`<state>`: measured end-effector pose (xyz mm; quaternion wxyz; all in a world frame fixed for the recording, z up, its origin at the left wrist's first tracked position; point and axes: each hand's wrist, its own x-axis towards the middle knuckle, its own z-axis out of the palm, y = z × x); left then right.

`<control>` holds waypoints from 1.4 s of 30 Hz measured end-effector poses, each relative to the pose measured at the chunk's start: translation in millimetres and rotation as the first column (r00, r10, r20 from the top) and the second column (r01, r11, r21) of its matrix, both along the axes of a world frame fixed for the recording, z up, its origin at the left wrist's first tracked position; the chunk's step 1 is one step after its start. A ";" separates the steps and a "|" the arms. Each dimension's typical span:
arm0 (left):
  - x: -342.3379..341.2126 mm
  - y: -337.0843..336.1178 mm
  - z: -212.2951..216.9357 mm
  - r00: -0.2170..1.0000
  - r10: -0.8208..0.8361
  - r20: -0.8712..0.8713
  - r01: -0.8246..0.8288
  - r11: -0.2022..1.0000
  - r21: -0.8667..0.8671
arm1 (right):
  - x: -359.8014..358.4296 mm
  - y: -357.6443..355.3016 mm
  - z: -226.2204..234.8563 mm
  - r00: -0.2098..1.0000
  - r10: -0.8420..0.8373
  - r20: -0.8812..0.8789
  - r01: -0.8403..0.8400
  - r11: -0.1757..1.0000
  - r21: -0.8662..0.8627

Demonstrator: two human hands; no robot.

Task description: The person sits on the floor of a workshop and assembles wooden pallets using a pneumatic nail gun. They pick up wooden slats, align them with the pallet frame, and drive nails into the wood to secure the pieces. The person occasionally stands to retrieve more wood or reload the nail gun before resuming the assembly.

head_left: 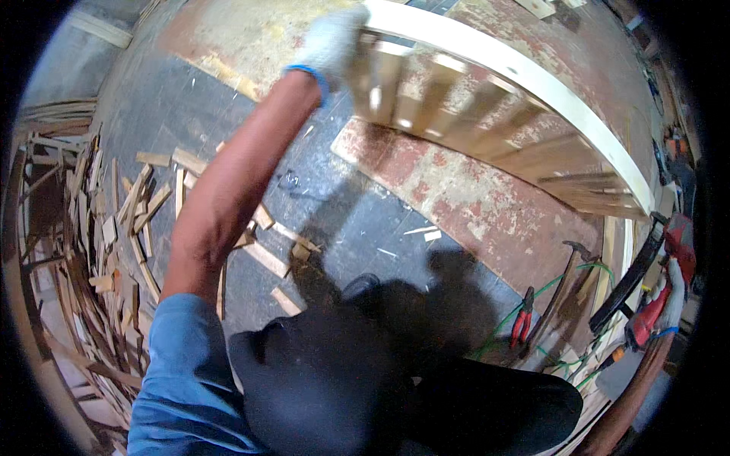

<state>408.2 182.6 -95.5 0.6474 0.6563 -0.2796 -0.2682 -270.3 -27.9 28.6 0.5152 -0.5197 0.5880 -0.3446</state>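
Observation:
A slatted wooden frame (487,64) stands on edge at the upper middle, with a pale long rail on top and several slats below it. My left hand (331,38), in a white glove with a blue cuff, grips its left end; motion blurs the fingers. At the far right, my gloved right hand (672,300) is closed round the handle of a red and black nail gun (646,319). The gun's black magazine (630,277) lies close to the frame's right end. Whether the gun touches the frame I cannot tell.
Red-handled pliers (522,318) and a hammer (563,289) lie near my knee, beside a green hose (544,287). Wood offcuts (266,258) are scattered on the dark floor (342,220). A heap of wood strips (99,289) fills the left side. Worn reddish board (449,186) lies under the frame.

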 end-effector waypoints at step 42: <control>-107.7 -50.0 -9.0 0.808 -0.414 0.419 0.454 0.891 0.005 | 202.7 120.6 72.9 0.912 0.389 -0.128 -0.361 0.912 0.196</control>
